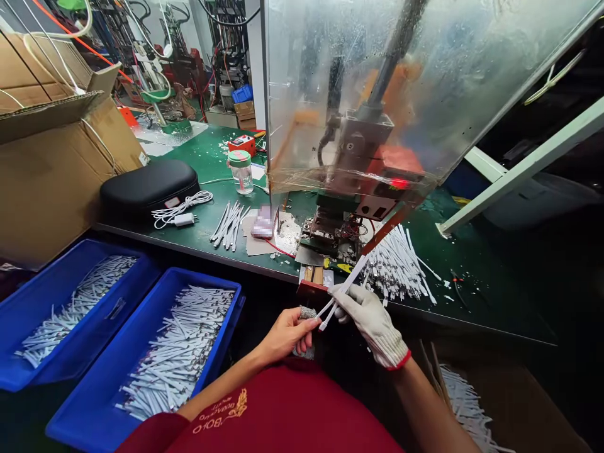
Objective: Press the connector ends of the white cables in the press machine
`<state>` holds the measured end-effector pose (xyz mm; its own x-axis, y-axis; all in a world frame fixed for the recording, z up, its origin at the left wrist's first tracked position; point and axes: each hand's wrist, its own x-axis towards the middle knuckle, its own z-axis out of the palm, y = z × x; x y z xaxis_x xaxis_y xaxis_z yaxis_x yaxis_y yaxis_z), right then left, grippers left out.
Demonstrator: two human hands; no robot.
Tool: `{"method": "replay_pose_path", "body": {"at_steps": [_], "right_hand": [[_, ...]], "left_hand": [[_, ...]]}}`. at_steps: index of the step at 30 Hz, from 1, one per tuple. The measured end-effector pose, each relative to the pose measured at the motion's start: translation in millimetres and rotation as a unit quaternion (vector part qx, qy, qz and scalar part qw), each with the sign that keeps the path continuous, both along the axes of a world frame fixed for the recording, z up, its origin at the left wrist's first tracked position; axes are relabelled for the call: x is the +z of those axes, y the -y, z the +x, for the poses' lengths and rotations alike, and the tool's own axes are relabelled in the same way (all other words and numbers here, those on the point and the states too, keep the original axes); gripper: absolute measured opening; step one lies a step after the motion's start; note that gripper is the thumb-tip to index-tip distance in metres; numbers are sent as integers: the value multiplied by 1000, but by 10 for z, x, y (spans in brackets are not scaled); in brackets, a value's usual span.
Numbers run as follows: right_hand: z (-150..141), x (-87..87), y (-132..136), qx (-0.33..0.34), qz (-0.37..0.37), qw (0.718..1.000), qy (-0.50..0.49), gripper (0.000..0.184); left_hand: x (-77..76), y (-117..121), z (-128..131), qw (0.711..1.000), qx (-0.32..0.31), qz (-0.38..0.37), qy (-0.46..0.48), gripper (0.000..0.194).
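My left hand (290, 333), with grey wrapping on some of its fingers, pinches the lower end of a short white cable (353, 274) between thumb and finger. My right hand (369, 319), in a white knit glove with a red cuff, closes round the middle of the same cable. A second white cable end with a small plug sticks out below the glove, beside my left fingertips. Both hands are held in front of the table edge, just below the small press (325, 229). Right of the press lies a heap of short white cables (396, 264) with metal ends.
Two blue bins (238, 308) of white cables stand at the left. The green table (207, 242) holds a black case (148, 185), a coiled charger cable (182, 211), a jar (241, 175) and pliers (457, 288). A clear shield (302, 75) hangs before the press.
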<state>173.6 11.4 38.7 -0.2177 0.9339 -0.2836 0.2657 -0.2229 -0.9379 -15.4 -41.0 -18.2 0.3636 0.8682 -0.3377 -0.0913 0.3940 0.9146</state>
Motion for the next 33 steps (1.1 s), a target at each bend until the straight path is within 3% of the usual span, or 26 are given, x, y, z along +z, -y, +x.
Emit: {"method": "replay_pose_path", "body": {"at_steps": [3, 9, 13, 15, 17, 20, 22, 25, 29, 33], "right_hand": [[-59, -35, 45, -2, 3, 1000, -1, 43], [-154, -138, 235, -1, 38, 997, 62, 35], [-83, -59, 142, 47, 110, 984, 133, 34], [-2, 6, -64, 49, 211, 951, 219, 34], [64, 27, -329, 61, 295, 882, 363, 33], [89, -27, -656, 145, 312, 770, 537, 36], [91, -59, -744, 195, 311, 740, 564, 33], [190, 17, -699, 203, 320, 754, 536, 30], [490, 357, -597, 131, 307, 790, 515, 35], [656, 671, -687, 79, 287, 755, 585, 42]], "left_hand": [[-27, 46, -28, 999, 20, 24, -42, 43], [-194, 151, -14, 998, -60, -7, -6, 44], [-240, 200, -40, 999, -21, -25, 41, 47], [-221, 215, -106, 998, 7, -22, 56, 47], [-199, 227, -201, 997, 36, -7, 62, 45], [-201, 249, -356, 995, 79, 13, 53, 42], [-239, 274, -447, 994, 104, 17, 40, 41], [-327, 311, -557, 991, 134, 13, 26, 39], [-383, 290, -643, 987, 158, 2, 20, 40], [-313, 194, -638, 988, 151, 11, 4, 45]]}}
